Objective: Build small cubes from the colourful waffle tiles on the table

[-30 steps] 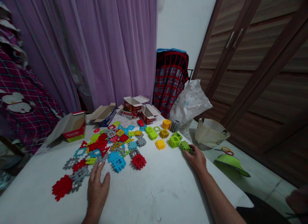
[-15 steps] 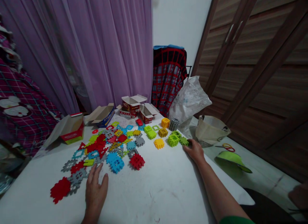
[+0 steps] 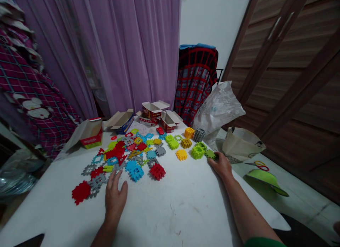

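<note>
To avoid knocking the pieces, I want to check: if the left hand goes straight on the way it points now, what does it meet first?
Probably the gray plastic tile just past the fingertips of the left hand, though depth is hard to judge from this view.

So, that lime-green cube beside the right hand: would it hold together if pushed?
The lime-green cube looks light for its size, its walls being open plastic grids. Its flat faces suggest sliding rather than rolling. Its slotted joints probably survive a gentle push.

Head-worn view, angled down across tabletop (image 3: 170, 218)
</note>
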A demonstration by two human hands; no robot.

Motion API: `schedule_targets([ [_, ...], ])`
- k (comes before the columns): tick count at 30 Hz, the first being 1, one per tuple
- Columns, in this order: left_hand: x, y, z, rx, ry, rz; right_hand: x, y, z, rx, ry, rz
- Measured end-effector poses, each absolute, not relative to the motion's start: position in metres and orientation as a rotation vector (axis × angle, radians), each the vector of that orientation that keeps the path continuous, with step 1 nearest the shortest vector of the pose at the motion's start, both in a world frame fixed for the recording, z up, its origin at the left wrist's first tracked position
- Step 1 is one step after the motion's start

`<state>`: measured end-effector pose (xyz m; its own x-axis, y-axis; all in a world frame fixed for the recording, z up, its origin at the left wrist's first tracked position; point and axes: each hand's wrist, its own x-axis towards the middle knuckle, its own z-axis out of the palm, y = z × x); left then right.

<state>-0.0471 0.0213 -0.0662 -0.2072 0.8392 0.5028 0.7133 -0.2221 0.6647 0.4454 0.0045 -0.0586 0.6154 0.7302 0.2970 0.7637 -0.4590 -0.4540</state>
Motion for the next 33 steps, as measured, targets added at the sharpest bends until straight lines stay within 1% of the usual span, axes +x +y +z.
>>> schedule_targets([
  [3,-0.047,0.022,-0.068,1.882,1.851,1.409,0.437,-0.006,-0.051,-2.209,-1.128,-0.152],
  [6,-0.046,0.023,-0.070,1.859,1.864,1.420,0.399,-0.020,-0.047,-2.018,-1.074,-0.253],
  [7,-0.046,0.024,-0.071,1.851,1.870,1.427,0.379,-0.024,-0.048,-1.912,-1.108,-0.230],
  [11,-0.044,0.025,-0.072,1.833,1.873,1.445,0.279,-0.028,-0.059,-1.739,-1.449,-0.027],
  [13,-0.045,0.024,-0.071,1.833,1.859,1.461,0.237,-0.024,-0.064,-1.753,-1.594,0.132],
  [16,-0.045,0.023,-0.072,1.838,1.831,1.484,0.200,-0.016,-0.064,-1.840,-1.630,0.197],
  [25,-0.046,0.023,-0.074,1.831,1.818,1.475,0.176,-0.003,-0.050,-1.995,-1.611,0.066],
  [33,-0.047,0.022,-0.075,1.840,1.796,1.472,0.181,-0.001,-0.057,-2.006,-1.575,0.027],
])
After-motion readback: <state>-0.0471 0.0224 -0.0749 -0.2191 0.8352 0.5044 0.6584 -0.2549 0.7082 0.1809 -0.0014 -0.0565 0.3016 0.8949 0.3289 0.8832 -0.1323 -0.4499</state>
